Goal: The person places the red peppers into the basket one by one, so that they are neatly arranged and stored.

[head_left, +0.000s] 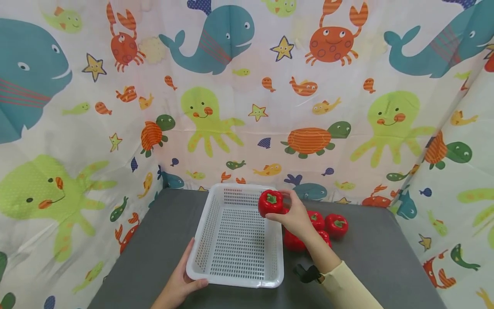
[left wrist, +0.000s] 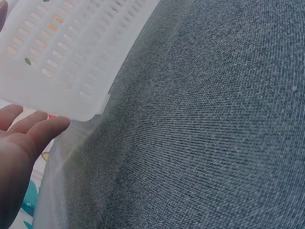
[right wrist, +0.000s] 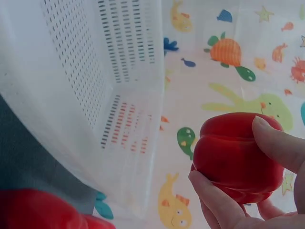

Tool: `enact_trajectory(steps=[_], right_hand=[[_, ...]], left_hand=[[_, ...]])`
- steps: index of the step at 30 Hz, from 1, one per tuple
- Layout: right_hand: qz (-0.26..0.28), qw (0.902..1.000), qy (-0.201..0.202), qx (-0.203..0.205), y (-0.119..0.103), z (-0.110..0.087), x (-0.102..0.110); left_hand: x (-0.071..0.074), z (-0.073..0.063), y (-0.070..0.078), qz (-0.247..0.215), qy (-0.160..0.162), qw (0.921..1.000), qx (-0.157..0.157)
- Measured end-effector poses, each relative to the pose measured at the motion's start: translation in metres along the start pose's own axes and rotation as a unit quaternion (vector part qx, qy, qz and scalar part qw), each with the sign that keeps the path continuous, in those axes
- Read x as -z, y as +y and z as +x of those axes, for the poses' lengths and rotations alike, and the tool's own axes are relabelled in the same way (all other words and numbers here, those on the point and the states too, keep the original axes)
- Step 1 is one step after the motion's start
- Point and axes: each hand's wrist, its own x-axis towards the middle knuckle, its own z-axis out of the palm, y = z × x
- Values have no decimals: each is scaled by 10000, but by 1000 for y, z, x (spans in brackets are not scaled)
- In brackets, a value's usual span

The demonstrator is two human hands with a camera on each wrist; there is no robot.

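Observation:
A red bell pepper (head_left: 268, 203) with a green stem is up at the right rim of a white perforated plastic basket (head_left: 194, 257). My right hand (head_left: 295, 216) grips this pepper between thumb and fingers. In the right wrist view the same pepper (right wrist: 236, 157) shows its lobed side, and the basket's wall (right wrist: 71, 71) stands to its left. My left hand (head_left: 180, 277) holds the basket's near left corner, thumb at the front rim and fingers along the left side. The left wrist view shows that hand's fingers (left wrist: 45, 131) against the basket's edge (left wrist: 57, 102).
Several more red peppers (head_left: 336, 225) lie on the dark grey tabletop (head_left: 370, 262) to the basket's right, partly hidden by my right forearm. A black strap (head_left: 306, 273) is at the right wrist. A sea-animal printed curtain (head_left: 247, 163) surrounds the table's back and sides.

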Motion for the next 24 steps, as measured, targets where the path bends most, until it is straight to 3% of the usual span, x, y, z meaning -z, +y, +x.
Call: enact_trajectory(steps=[12,24], right_hand=[[92,9999,-103,-42,-10,27,-33],[234,9996,-129,-90,-6,55,-62]], left_hand=[[4,-1,-3,172,-270,9992,-253],[-1,-2,1,45,165,9993,347]])
